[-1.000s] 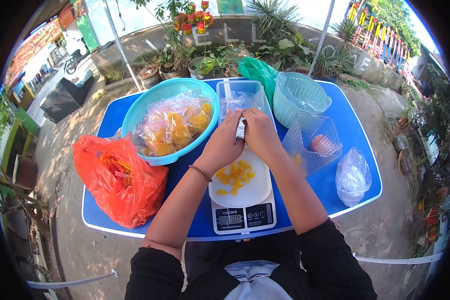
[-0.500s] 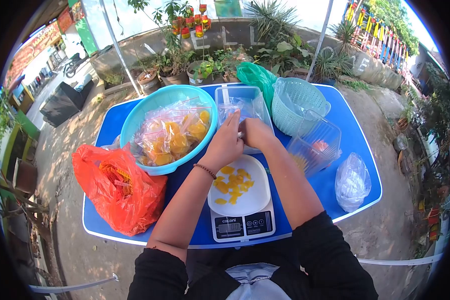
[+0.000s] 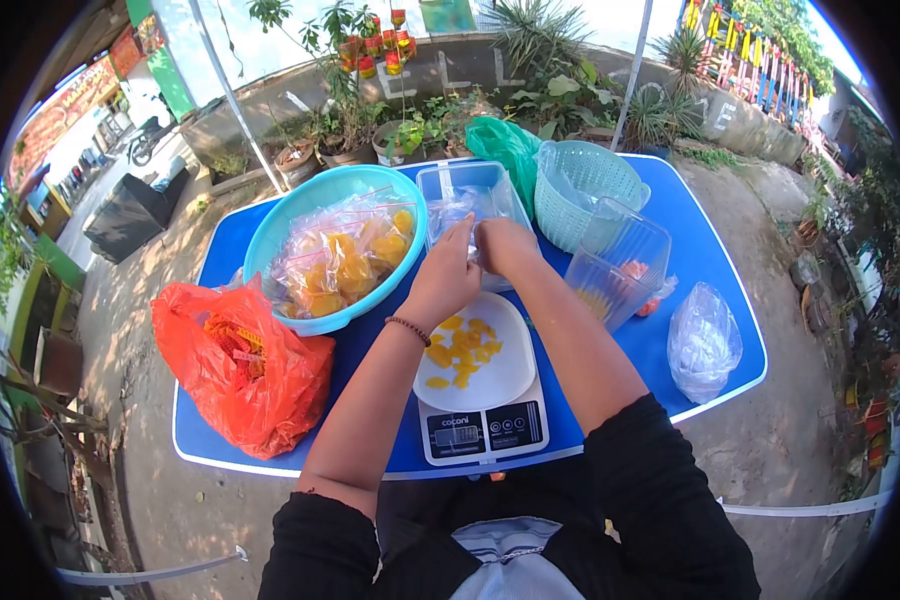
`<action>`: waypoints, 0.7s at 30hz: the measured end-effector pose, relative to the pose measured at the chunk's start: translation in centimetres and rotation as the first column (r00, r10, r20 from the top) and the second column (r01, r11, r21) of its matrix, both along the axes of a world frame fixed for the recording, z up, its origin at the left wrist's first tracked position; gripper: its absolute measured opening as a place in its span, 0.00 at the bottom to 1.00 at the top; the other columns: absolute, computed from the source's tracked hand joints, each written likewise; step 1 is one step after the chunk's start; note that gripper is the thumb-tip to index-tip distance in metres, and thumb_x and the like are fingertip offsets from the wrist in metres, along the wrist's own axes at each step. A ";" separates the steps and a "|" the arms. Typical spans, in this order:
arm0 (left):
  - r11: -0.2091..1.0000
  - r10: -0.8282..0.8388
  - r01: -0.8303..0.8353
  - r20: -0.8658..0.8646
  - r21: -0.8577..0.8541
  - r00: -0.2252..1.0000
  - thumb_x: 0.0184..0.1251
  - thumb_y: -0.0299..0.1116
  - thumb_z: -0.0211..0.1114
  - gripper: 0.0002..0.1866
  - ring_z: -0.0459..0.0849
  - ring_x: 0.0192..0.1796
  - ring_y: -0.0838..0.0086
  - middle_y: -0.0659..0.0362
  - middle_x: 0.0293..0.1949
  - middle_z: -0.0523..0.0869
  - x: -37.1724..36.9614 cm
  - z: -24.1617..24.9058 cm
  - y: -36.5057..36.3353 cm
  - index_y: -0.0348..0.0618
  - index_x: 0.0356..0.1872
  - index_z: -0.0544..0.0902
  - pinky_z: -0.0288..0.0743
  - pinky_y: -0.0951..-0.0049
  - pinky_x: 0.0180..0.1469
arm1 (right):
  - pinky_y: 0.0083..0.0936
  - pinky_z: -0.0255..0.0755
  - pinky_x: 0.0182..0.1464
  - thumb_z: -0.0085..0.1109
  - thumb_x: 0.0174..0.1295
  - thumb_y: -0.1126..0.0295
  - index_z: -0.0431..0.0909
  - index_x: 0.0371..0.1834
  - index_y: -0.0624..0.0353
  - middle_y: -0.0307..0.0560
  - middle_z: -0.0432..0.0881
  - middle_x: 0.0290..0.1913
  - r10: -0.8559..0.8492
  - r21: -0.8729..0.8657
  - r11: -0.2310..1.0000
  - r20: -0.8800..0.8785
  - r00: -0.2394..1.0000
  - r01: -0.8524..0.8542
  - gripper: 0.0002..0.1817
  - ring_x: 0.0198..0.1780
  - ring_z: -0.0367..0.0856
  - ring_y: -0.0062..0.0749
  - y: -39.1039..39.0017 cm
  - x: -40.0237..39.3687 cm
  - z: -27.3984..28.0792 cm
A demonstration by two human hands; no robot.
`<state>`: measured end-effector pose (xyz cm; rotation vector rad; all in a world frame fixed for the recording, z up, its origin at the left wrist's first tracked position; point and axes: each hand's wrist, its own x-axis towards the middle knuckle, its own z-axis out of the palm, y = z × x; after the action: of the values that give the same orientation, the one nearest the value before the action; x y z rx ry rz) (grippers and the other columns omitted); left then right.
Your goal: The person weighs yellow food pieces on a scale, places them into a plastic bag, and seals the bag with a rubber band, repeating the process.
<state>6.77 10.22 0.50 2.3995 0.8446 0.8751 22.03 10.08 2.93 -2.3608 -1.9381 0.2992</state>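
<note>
My left hand [image 3: 448, 272] and my right hand [image 3: 503, 246] are close together over the near part of a clear plastic box [image 3: 518, 208] that holds thin clear plastic. Both hands have curled fingers; whatever lies between them is too small and hidden to name. Just below them, a white tray [image 3: 515, 372] with several yellow pieces [image 3: 465, 345] rests on a kitchen scale [image 3: 485, 432]. Left of my left hand stands a turquoise basin [image 3: 260, 262] full of clear bags [image 3: 345, 262] with yellow contents.
On the blue table [image 3: 570, 425] are a red plastic bag [image 3: 280, 400] at left, a green bag [image 3: 510, 150], a pale green basket [image 3: 580, 205], a tilted clear container [image 3: 625, 255] and a bag of white material [image 3: 703, 345] at right. Potted plants stand beyond.
The view has shifted slightly. My hands stay together over the clear box, and my right hand's fingers have turned a little.
</note>
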 end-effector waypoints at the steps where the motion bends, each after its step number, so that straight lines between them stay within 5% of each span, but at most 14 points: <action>1: 1.000 -0.001 0.001 0.018 0.005 1.000 0.63 0.21 0.58 0.37 0.73 0.75 0.45 0.36 0.72 0.74 0.0 -0.2 0.0 0.30 0.77 0.65 0.67 0.57 0.77 | 0.43 0.85 0.57 0.69 0.59 0.69 0.90 0.50 0.55 0.55 0.89 0.58 -0.005 0.001 1.000 0.015 1.000 0.005 0.15 0.60 0.89 0.48 0.0 -0.1 0.1; 6: 0.998 0.029 -0.044 0.253 0.054 0.967 0.66 0.23 0.64 0.28 0.83 0.66 0.51 0.40 0.63 0.84 -0.3 0.5 -0.8 0.30 0.69 0.76 0.78 0.59 0.68 | 0.44 0.85 0.50 0.68 0.61 0.72 0.88 0.43 0.58 0.56 0.89 0.49 0.010 0.407 0.914 -0.058 0.998 0.015 0.08 0.49 0.91 0.52 -1.3 0.1 -0.8; 9: 0.939 0.260 -0.141 0.384 -0.312 0.886 0.70 0.27 0.68 0.19 0.91 0.55 0.65 0.47 0.53 0.90 -1.0 2.2 -2.1 0.30 0.59 0.82 0.86 0.65 0.53 | 0.45 0.84 0.45 0.67 0.63 0.72 0.84 0.39 0.59 0.55 0.87 0.44 0.107 0.699 0.713 -0.180 0.978 0.051 0.04 0.42 0.89 0.55 -3.3 0.1 -0.8; 10: 0.924 0.256 -0.078 0.456 -0.374 0.852 0.78 0.38 0.67 0.17 0.92 0.48 0.72 0.51 0.47 0.91 -1.3 1.7 -1.7 0.31 0.53 0.85 0.87 0.72 0.45 | 0.45 0.83 0.44 0.66 0.64 0.73 0.82 0.38 0.60 0.55 0.86 0.43 0.161 0.743 0.666 -0.225 0.961 0.063 0.04 0.40 0.88 0.55 -4.1 0.0 -0.4; 13: 0.595 0.316 0.234 0.491 -0.769 0.812 0.83 0.47 0.60 0.24 0.92 0.51 0.67 0.49 0.49 0.90 -2.8 3.2 -2.5 0.31 0.58 0.82 0.87 0.65 0.54 | 0.43 0.83 0.42 0.64 0.65 0.75 0.79 0.40 0.60 0.54 0.85 0.43 0.368 0.831 0.556 -0.269 0.890 0.022 0.04 0.40 0.88 0.53 -7.1 -1.0 0.1; 14: 0.552 0.348 0.296 0.538 -0.780 0.768 0.84 0.54 0.56 0.29 0.92 0.50 0.66 0.49 0.50 0.90 -2.8 3.8 -3.3 0.31 0.58 0.81 0.87 0.63 0.55 | 0.43 0.83 0.42 0.64 0.65 0.76 0.79 0.41 0.60 0.53 0.85 0.43 0.442 0.854 0.520 -0.264 0.857 -0.005 0.05 0.40 0.88 0.53 -8.1 -1.4 0.1; 17: 0.503 0.415 0.461 0.672 -0.731 0.613 0.82 0.50 0.62 0.26 0.92 0.46 0.68 0.49 0.47 0.91 -3.2 3.4 -3.2 0.32 0.59 0.82 0.88 0.71 0.52 | 0.34 0.85 0.44 0.66 0.63 0.82 0.82 0.43 0.63 0.52 0.88 0.44 0.520 0.883 0.435 -0.086 0.850 -0.177 0.07 0.42 0.90 0.50 -10.2 -2.3 -0.2; 21: 0.549 0.300 0.513 0.728 -0.660 0.616 0.81 0.33 0.65 0.16 0.91 0.49 0.71 0.52 0.50 0.91 -3.5 1.5 -2.5 0.31 0.58 0.84 0.86 0.72 0.56 | 0.37 0.85 0.43 0.67 0.62 0.78 0.81 0.46 0.63 0.52 0.86 0.48 0.575 0.880 0.381 0.016 0.818 -0.285 0.10 0.44 0.88 0.50 -10.8 -2.2 -1.4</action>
<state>3.27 7.68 2.04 0.9789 0.4972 1.0109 19.86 -0.67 1.56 -1.0531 -1.8599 -0.2604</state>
